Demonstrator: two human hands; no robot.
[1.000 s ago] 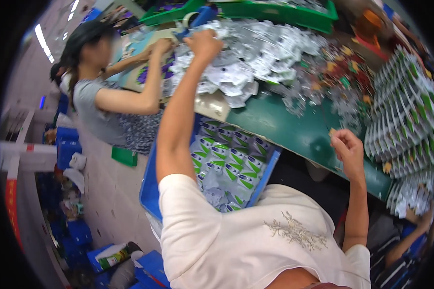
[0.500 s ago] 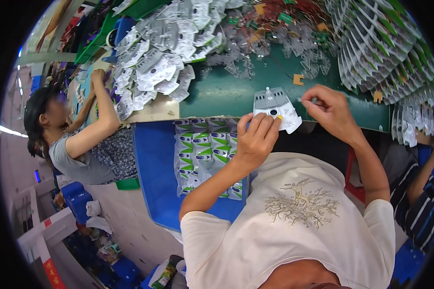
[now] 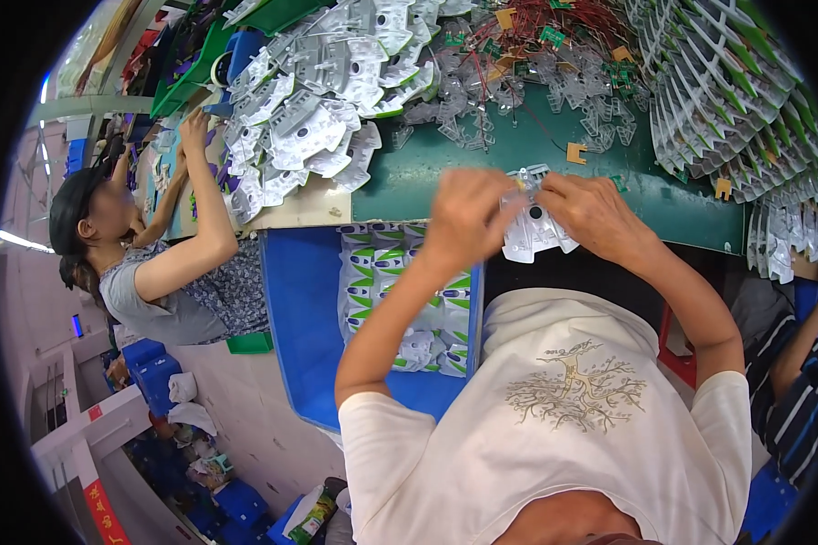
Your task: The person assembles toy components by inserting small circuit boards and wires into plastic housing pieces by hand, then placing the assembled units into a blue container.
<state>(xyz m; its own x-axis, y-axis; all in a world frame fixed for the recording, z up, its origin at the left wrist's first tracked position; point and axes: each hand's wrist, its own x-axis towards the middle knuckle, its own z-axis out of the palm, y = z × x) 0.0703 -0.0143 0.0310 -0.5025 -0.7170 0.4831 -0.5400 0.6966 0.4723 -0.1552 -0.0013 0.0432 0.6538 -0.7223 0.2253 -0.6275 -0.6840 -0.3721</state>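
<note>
A white-and-grey plastic housing [image 3: 529, 238] with a dark round hole lies at the near edge of the green table, its grey end away from me. My right hand [image 3: 600, 218] is closed, its curled fingers gripping the housing's upper right part. Any smaller piece under those fingertips is hidden. On the other side my left hand [image 3: 471, 218] is smeared by motion, with its thumb side at the housing's upper left. A small yellow spot shows beside the left fingertips, too small to name.
Stacked housings [image 3: 323, 118] cover the table's back left. Clear plastic pieces [image 3: 473, 109] and red wires [image 3: 554, 32] lie at the back, near an orange notched piece [image 3: 576, 153]. Nested housings [image 3: 727, 100] stand right. A blue bin [image 3: 291, 327] holds bagged parts. A co-worker [image 3: 173, 236] sits left.
My right hand has moved left onto the housing; before, it held a small pale piece apart from it. My left hand has moved up from the housing's near left side.
</note>
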